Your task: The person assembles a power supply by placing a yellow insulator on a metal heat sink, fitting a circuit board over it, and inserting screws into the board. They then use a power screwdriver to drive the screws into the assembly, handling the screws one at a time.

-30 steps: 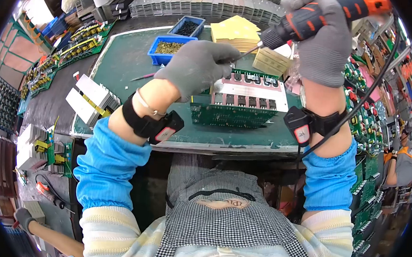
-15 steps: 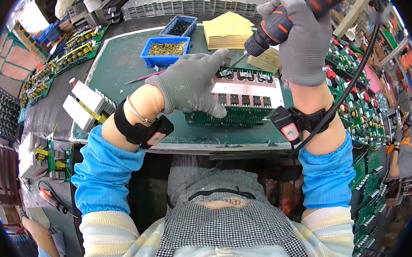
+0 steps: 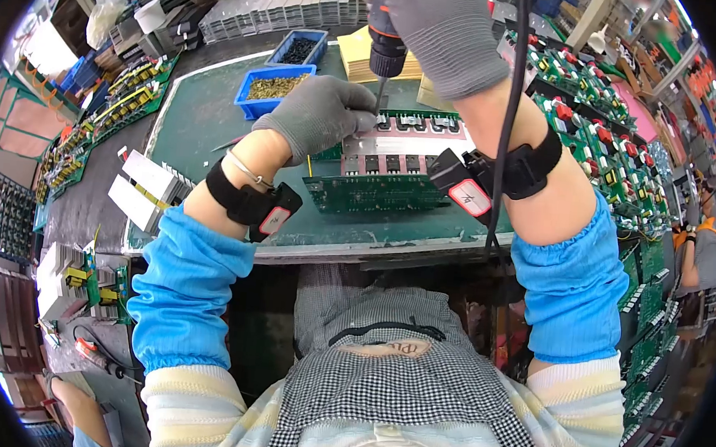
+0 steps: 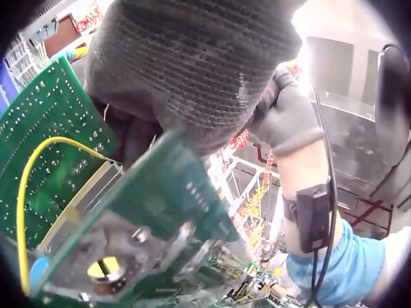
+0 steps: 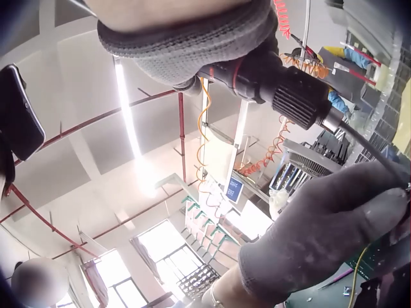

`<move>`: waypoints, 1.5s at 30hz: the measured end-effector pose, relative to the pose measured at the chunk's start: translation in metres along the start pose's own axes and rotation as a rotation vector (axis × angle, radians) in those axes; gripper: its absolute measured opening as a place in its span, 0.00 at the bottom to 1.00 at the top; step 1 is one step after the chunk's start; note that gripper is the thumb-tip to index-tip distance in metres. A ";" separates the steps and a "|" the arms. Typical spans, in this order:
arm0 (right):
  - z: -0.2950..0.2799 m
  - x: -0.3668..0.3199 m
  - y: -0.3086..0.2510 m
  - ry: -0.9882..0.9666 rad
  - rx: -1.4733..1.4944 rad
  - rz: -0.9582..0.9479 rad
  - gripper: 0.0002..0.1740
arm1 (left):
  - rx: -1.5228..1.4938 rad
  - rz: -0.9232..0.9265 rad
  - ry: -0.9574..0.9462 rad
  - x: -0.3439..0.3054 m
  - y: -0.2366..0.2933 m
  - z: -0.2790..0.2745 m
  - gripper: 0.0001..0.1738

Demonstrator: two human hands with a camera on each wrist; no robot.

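In the head view, the gloved right hand [image 3: 446, 39] grips an orange and black power driver [image 3: 387, 47], its bit pointing down at the rear row of black components on a circuit board assembly [image 3: 377, 193]. The gloved left hand [image 3: 320, 113] is at the assembly's rear left corner, thumb and finger close beside the bit. From the right wrist view, the left hand's [image 5: 327, 231] thumb and forefinger meet near the end of the bit [image 5: 369, 147]; whether they pinch anything is unclear. The left wrist view shows a yellow wire [image 4: 29, 192] beside a green board [image 4: 58, 128].
Blue bins of brass-coloured [image 3: 272, 87] and black [image 3: 298, 51] small parts stand behind the left hand. Yellow sheets [image 3: 355, 55] lie behind the driver. White heatsink pieces [image 3: 139, 187] sit at left; many populated boards [image 3: 604, 149] at right. A black cable [image 3: 513, 110] hangs by the right forearm.
The right hand and driver have swung left, and the bit now stands nearly upright. The left hand has drawn its fingers in from their earlier spread over the assembly, which appears further left.
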State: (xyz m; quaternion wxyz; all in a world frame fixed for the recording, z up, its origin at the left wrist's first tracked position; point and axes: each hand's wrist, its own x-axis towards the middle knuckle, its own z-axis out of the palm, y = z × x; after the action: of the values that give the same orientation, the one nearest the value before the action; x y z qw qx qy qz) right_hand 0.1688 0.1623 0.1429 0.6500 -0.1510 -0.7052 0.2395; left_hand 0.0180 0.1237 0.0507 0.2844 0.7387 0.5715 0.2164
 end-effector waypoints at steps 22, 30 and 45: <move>-0.001 -0.003 -0.027 -0.046 -0.118 0.356 0.19 | 0.011 0.012 0.031 0.004 -0.006 0.002 0.10; 0.001 0.000 -0.004 -0.154 0.216 0.364 0.14 | 0.044 0.058 0.040 0.000 -0.007 0.002 0.13; -0.007 -0.004 0.000 -0.185 0.290 0.418 0.21 | 0.523 -0.505 0.004 -0.049 -0.137 -0.008 0.15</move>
State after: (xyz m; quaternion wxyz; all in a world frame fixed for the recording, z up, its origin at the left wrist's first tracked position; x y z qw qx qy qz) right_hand 0.1757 0.1615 0.1401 0.5340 -0.1761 -0.6734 0.4800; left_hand -0.0983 0.1033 -0.0347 0.1293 0.6217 0.7724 -0.0128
